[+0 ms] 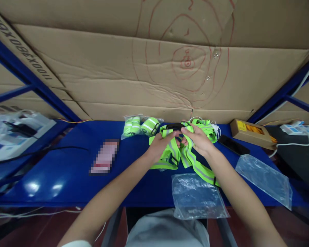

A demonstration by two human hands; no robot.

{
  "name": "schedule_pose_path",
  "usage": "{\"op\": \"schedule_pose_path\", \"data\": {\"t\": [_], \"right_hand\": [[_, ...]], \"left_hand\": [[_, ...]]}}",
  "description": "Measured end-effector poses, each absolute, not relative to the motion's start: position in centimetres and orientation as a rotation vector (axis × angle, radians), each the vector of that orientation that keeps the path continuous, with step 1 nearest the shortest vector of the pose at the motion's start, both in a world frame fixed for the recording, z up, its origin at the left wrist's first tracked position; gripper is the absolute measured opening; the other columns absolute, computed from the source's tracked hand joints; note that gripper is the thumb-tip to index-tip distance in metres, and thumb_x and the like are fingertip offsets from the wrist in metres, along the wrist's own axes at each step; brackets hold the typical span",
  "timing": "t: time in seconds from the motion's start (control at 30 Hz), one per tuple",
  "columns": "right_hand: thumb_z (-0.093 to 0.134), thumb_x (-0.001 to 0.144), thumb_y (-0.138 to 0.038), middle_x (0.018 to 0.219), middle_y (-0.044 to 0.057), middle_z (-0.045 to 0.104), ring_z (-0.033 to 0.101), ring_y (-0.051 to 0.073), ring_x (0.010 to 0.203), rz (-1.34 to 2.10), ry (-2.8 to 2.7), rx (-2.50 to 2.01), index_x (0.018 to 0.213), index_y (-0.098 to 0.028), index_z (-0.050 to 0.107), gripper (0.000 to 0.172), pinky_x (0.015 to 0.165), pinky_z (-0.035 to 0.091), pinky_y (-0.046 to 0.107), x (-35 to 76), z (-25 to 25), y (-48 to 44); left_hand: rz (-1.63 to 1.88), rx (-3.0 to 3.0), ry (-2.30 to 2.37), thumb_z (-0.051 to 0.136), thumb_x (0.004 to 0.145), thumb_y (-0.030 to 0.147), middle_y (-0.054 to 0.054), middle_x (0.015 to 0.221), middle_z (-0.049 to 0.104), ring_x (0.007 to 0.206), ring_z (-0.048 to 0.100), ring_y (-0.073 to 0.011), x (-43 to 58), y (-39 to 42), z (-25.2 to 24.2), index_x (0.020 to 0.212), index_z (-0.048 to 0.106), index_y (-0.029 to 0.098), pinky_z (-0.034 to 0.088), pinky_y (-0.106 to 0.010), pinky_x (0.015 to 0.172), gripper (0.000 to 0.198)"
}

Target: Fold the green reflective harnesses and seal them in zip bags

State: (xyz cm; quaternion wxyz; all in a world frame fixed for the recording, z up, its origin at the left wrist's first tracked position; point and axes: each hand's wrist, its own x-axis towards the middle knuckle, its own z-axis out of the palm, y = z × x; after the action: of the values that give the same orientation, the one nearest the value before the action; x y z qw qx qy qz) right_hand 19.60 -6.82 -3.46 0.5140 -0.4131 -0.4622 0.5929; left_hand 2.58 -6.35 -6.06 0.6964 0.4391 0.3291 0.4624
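Note:
My left hand (161, 141) and my right hand (199, 139) meet above the blue table (67, 171), both closed on a neon yellow reflective strap vest (193, 161) with grey bands. Its black strap (173, 126) runs between my fingertips. Loose ends of the vest hang down onto the table under my hands. A clear bag of rolled neon straps (140, 126) lies just left of my left hand.
Two empty clear plastic bags lie at the table's front, one (197, 197) before me and one (265, 178) to the right. A black phone (233, 144) and a brown carton (251, 133) sit at the right. A blurred pink item (105, 156) lies left. Cardboard (154, 68) walls the back.

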Motion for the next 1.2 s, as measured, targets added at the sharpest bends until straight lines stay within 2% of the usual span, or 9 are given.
{"op": "schedule_pose_path", "data": {"t": [0.23,0.43,0.57,0.67,0.8,0.9,1.03,1.1,1.2], "right_hand": [[0.080,0.078,-0.044,0.117,0.005,0.075,0.072,0.023,0.108,1.347,-1.195,-0.919,0.121,-0.026,0.063,0.050,0.102,0.056,0.040,19.6,-6.6,-7.4],[0.057,0.097,-0.051,0.151,0.004,0.056,0.051,0.022,0.141,1.027,-1.455,-1.007,0.155,-0.031,0.039,0.064,0.118,0.042,0.041,18.3,-7.0,-8.7],[0.049,0.102,-0.052,0.151,0.003,0.055,0.049,0.022,0.142,0.958,-1.581,-1.012,0.153,-0.031,0.043,0.056,0.121,0.037,0.041,18.3,-6.6,-9.0],[0.049,0.102,-0.053,0.148,0.005,0.059,0.053,0.024,0.138,1.007,-1.669,-1.004,0.147,-0.028,0.053,0.052,0.120,0.038,0.044,18.8,-5.7,-8.4],[0.071,0.089,-0.053,0.159,0.008,0.046,0.054,0.028,0.137,0.871,-1.714,-1.046,0.155,-0.030,0.042,0.076,0.112,0.047,0.046,20.0,-4.1,-7.4],[0.075,0.086,-0.048,0.143,0.007,0.063,0.064,0.028,0.124,0.742,-1.917,-1.008,0.139,-0.029,0.063,0.057,0.107,0.052,0.045,20.6,-2.8,-7.5],[0.069,0.091,-0.049,0.129,0.007,0.071,0.075,0.024,0.083,0.746,-1.941,-1.110,0.119,-0.030,0.076,0.035,0.062,0.062,0.036,20.3,-2.0,-8.1],[0.068,0.091,-0.048,0.135,0.007,0.067,0.075,0.027,0.090,0.710,-1.920,-1.115,0.121,-0.030,0.075,0.035,0.051,0.059,0.032,19.9,-1.9,-8.1],[0.069,0.091,-0.043,0.131,0.006,0.070,0.069,0.031,0.114,0.598,-1.944,-1.070,0.117,-0.030,0.077,0.030,0.065,0.062,0.035,19.3,-1.9,-7.8]], "left_hand": [[0.974,0.921,0.661,0.085,0.073,0.046,-0.008,0.087,0.077,0.080,0.073,-0.0212,1.7,-6.3,-8.7,0.103,0.075,0.014,0.057,-0.035,0.079,0.045],[1.132,1.258,0.746,0.085,0.075,0.039,-0.008,0.123,0.075,0.119,0.066,-0.0274,2.2,-7.4,-8.4,0.116,0.073,0.020,0.048,-0.040,0.106,0.047],[1.130,1.465,0.839,0.083,0.077,0.040,-0.006,0.119,0.076,0.122,0.064,-0.0289,1.9,-7.7,-7.6,0.114,0.075,0.021,0.045,-0.044,0.110,0.042],[1.127,1.392,0.887,0.081,0.078,0.041,-0.005,0.109,0.078,0.117,0.065,-0.0291,1.8,-7.5,-7.0,0.103,0.077,0.020,0.046,-0.044,0.108,0.032],[1.104,1.206,0.779,0.085,0.072,0.033,-0.004,0.104,0.078,0.103,0.070,-0.0257,2.1,-7.0,-7.3,0.100,0.076,0.018,0.051,-0.039,0.098,0.033],[1.051,1.078,0.720,0.086,0.067,0.025,-0.004,0.099,0.078,0.094,0.072,-0.0235,2.3,-7.2,-8.0,0.103,0.076,0.018,0.053,-0.037,0.090,0.038],[0.910,0.925,0.547,0.087,0.067,0.025,-0.008,0.097,0.079,0.091,0.075,-0.0269,2.5,-7.9,-8.2,0.100,0.076,0.016,0.056,-0.040,0.087,0.036],[0.825,0.842,0.469,0.089,0.065,0.027,-0.011,0.098,0.079,0.086,0.076,-0.0270,2.4,-8.0,-8.0,0.100,0.076,0.015,0.057,-0.040,0.083,0.039],[0.769,0.781,0.497,0.092,0.063,0.028,-0.010,0.095,0.080,0.075,0.074,-0.0218,1.9,-7.8,-7.6,0.098,0.076,0.015,0.058,-0.035,0.075,0.041]]}}
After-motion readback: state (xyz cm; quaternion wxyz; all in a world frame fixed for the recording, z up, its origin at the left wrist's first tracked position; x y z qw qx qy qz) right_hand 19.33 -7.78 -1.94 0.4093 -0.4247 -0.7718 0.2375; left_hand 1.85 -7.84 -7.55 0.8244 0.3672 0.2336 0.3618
